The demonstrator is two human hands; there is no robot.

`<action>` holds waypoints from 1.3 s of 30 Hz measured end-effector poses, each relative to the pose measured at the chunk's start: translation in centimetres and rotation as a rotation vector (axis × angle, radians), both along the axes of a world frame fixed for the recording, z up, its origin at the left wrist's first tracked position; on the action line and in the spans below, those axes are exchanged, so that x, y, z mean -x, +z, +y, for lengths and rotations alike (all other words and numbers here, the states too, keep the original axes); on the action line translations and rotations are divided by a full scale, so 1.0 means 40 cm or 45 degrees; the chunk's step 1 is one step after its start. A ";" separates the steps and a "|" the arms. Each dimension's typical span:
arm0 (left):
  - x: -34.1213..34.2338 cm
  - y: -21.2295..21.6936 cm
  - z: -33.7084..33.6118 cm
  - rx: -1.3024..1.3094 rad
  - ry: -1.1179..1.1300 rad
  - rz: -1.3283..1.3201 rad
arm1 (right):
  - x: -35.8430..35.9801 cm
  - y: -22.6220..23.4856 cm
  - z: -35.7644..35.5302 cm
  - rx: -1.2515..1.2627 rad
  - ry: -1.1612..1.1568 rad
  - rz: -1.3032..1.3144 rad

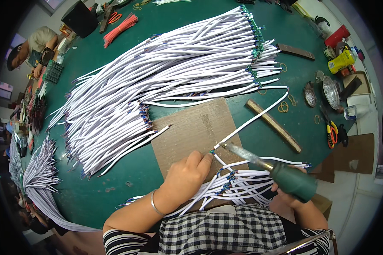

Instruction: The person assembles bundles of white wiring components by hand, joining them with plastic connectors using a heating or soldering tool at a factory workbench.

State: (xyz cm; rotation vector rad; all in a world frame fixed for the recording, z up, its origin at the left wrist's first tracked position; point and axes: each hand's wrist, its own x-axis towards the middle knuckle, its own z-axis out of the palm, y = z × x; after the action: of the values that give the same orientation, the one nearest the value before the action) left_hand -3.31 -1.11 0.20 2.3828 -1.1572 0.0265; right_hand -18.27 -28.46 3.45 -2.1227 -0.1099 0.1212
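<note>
With its fingers pinched together, my left hand (186,173) holds the end of a white cable (254,124) down at the near right part of a brown board (187,131). A tiny green piece shows at the fingertips, too small to make out. My right hand (287,198) is wrapped round the green handle of a soldering iron (293,182), whose metal tip points left, close to the cable end. Between my forearms, near the checked apron, lies a loose pile of white cables (242,180) with blue and brown wire ends.
A large heap of white cables (170,63) covers the back of the green table (127,187). Wooden bars (273,126), rubber bands (283,107), metal dishes (330,91) and pliers (331,134) lie right. A cable bundle (44,170) hangs at the left edge. Another person (36,46) works far left.
</note>
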 end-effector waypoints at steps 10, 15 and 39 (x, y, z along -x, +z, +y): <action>-0.002 -0.007 0.008 -0.023 -0.006 -0.012 | -0.028 -0.026 0.024 0.066 0.001 -0.086; -0.004 -0.004 0.010 -0.034 -0.008 -0.010 | -0.032 -0.035 0.014 0.190 0.123 -0.198; -0.005 0.004 0.009 -0.077 -0.022 0.016 | -0.065 0.007 0.047 -0.070 0.165 0.062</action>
State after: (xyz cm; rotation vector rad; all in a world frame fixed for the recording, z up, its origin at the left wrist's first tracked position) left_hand -3.09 -0.75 0.37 2.4215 -1.1886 -0.0292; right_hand -15.65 -26.57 3.73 -2.0561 -0.2196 0.2436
